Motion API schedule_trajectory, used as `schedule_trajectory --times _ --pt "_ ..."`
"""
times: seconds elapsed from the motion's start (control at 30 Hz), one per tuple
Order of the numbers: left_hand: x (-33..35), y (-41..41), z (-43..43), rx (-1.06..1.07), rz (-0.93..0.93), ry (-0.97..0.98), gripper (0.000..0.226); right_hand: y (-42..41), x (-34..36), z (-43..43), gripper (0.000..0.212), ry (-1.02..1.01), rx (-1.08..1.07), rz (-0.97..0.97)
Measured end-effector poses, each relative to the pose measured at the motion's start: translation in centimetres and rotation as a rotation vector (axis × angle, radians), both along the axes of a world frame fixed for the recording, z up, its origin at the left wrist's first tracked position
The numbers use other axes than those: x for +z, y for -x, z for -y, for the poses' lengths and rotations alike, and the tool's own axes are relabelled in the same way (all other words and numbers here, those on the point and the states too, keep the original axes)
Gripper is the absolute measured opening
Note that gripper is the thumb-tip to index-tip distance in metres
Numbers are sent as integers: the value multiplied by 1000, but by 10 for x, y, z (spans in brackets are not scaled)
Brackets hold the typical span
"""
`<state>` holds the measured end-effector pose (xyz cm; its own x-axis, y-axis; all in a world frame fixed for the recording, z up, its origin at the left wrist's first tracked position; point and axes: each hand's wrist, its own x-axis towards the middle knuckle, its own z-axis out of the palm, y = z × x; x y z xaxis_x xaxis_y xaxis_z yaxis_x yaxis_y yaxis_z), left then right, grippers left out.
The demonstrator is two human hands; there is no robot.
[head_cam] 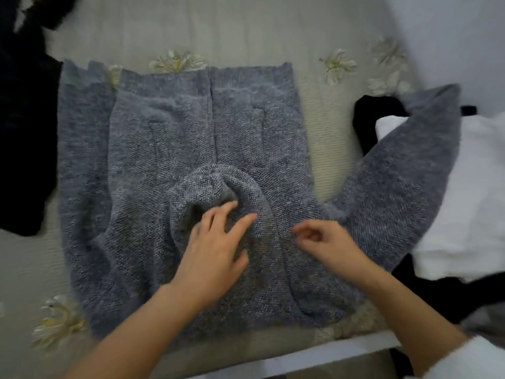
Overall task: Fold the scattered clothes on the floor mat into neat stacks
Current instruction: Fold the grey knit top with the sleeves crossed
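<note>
Sweater (191, 138), grey knit, lies flat in the middle of the mat (246, 31), hem at the far edge, collar end nearest the person. Over on the far left a heap of dark clothes (21, 132) sits on the mat, its edge just beside the sweater. Next comes the left sleeve (82, 160), lying straight down the sweater's left side. Moving in, the hood (213, 184) is turned down onto the body, a rounded hump in the centre. The left hand (216, 247) is right on it: fingers spread wide and straight, tips resting at the hood's opening, palm over the knit below. Just beside it, the right hand (325, 242) sits over the sweater's right shoulder area, fingers curled in close toward the thumb; motion blur hides whether they pinch the knit or hold nothing. Further right, the right sleeve (404, 173) stretches up and away, draped across a black garment (366, 119) and a white garment (464, 201) piled at the mat's right edge.
</note>
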<state>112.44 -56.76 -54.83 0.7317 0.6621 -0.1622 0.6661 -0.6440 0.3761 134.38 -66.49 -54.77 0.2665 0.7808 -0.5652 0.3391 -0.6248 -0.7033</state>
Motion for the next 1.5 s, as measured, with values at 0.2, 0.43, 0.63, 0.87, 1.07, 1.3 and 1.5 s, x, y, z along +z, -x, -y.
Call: schedule_trajectory --times 0.2,0.43,0.63,0.87,1.07,1.3,1.5 --pt "-44 -100 0 88 -241 234 79 -103 30 -3 16 -271 -466 382" --pt "-75 -133 2 132 -545 390 88 -223 26 15 22 -82 -998 596" --pt "-65 -143 -3 129 -692 430 88 -248 26 -30 26 -56 -1222 57" --pt "-57 -150 -8 107 -758 501 88 -215 23 -74 13 -229 -372 542" --pt "-60 -150 -8 103 -749 507 88 -200 1 -90 39 -39 -52 932" --pt "-63 -150 -8 95 -740 515 88 -161 -25 -140 48 66 -158 549" --pt "-67 -147 -9 91 -693 504 87 -153 -10 -160 28 -13 -864 -422"
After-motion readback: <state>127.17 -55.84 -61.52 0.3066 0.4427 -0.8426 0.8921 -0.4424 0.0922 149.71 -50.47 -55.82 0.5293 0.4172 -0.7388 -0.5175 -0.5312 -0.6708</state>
